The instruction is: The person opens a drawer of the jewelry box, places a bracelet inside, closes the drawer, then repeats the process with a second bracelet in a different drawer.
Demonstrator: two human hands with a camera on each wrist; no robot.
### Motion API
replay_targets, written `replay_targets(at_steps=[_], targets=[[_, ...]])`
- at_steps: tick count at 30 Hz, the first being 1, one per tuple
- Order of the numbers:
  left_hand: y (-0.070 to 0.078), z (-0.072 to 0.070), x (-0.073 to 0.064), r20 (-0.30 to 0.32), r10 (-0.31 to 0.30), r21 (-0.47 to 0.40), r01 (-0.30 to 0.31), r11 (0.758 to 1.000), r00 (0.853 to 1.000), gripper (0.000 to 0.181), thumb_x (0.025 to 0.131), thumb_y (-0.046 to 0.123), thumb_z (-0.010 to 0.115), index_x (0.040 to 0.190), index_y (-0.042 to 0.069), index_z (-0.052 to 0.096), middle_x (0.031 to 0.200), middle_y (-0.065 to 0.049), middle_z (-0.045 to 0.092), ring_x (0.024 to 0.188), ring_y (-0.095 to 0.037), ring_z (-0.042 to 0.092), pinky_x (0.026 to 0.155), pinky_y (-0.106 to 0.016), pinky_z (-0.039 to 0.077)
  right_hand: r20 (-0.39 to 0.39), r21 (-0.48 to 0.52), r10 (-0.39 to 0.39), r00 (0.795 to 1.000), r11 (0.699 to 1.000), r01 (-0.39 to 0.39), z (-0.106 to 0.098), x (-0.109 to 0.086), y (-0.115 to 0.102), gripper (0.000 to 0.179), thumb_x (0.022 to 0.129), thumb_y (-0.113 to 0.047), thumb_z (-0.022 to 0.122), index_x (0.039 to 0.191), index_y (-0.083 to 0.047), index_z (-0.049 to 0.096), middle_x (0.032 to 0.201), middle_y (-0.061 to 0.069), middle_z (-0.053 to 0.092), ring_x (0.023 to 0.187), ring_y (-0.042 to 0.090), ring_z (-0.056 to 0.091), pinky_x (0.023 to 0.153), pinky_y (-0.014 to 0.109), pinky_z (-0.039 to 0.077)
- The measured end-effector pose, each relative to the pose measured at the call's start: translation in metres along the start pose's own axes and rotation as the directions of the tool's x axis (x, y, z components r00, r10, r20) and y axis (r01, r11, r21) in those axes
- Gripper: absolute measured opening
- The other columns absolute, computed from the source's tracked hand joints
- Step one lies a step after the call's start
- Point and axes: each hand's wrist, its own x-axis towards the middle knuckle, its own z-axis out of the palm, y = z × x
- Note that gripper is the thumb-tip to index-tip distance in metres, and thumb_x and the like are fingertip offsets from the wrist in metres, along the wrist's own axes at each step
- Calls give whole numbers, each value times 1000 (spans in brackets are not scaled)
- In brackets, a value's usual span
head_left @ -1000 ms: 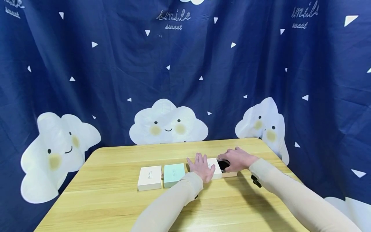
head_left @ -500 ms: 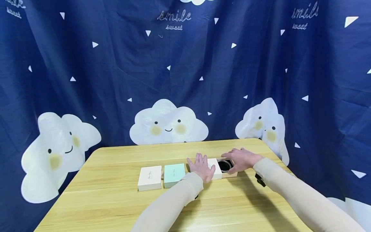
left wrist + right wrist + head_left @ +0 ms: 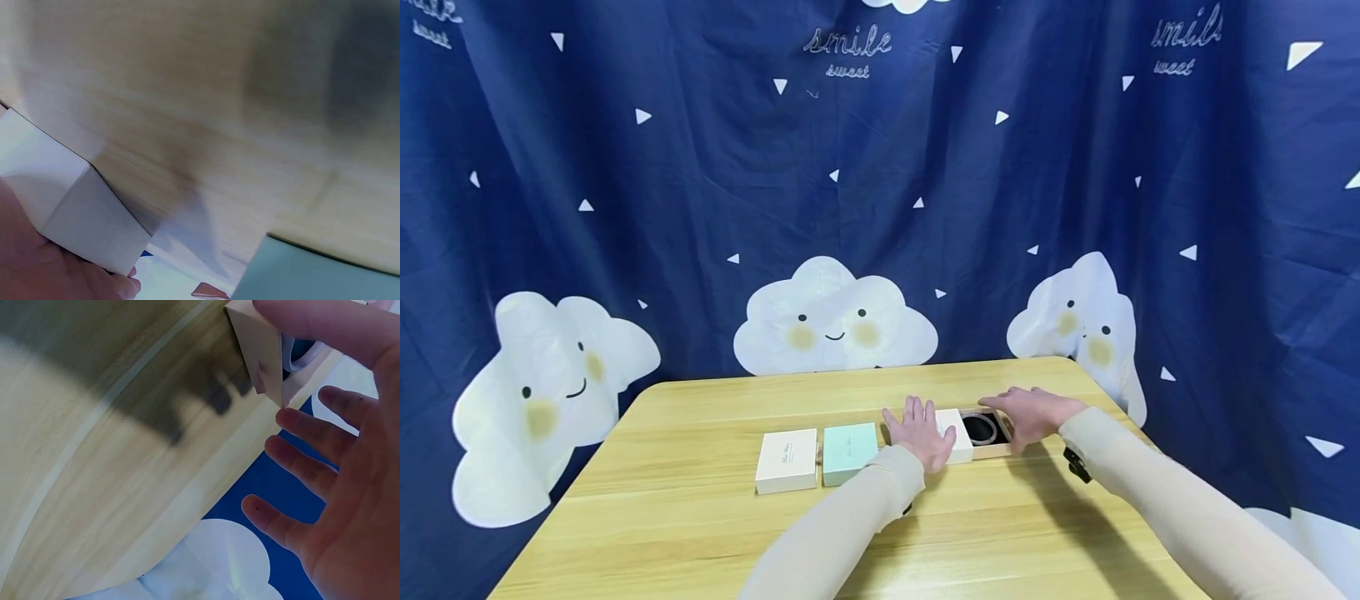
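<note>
A white drawer-style box (image 3: 957, 437) lies at the right of the row, its tan inner tray (image 3: 992, 452) slid out to the right. Inside, on black lining, sits a pale bangle-like ring (image 3: 995, 432). My left hand (image 3: 919, 437) rests on the white outer part with fingers spread, covering much of it; the left wrist view shows that hand against the box side (image 3: 97, 212). My right hand (image 3: 1028, 415) is at the tray's right end, thumb near its front edge and fingertips by the back edge. In the right wrist view, its other fingers (image 3: 315, 434) extend apart.
A mint-green box (image 3: 850, 450) and a white box (image 3: 787, 458), both closed, stand side by side left of my left hand. The wooden table (image 3: 700, 517) ends at a blue curtain (image 3: 700, 208) with clouds.
My right hand has moved right, from over the ring to the tray's outer end, leaving the ring more visible. The left hand stays on the box.
</note>
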Motion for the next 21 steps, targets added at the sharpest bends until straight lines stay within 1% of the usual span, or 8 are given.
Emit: replay_targets(at_steps=[7, 12, 21], targets=[[0, 5, 4, -9, -2, 1, 2, 1000, 1000, 78, 101, 66, 19, 162, 18, 25, 169, -8, 19, 157, -23, 14, 119, -68, 15, 4, 9, 23, 1000, 1000, -23, 3, 1, 4, 102, 65, -30, 92, 153, -16, 43, 142, 12, 58, 127, 34, 54, 106, 69, 37], [1, 4, 3, -11, -2, -6, 2, 1000, 1000, 78, 101, 66, 20, 161, 18, 26, 169, -8, 20, 157, -23, 14, 119, -68, 15, -6, 18, 17, 1000, 1000, -17, 4, 1, 5, 102, 65, -30, 93, 153, -17, 43, 140, 12, 59, 124, 33, 56, 106, 67, 39], [0, 5, 4, -15, 1, -9, -1, 1000, 1000, 78, 101, 66, 20, 161, 17, 26, 168, -9, 21, 157, -23, 14, 119, -69, 15, -24, 58, 12, 1000, 998, -11, 4, 0, 5, 101, 65, -27, 93, 153, -15, 44, 136, 15, 59, 118, 32, 59, 104, 63, 42]])
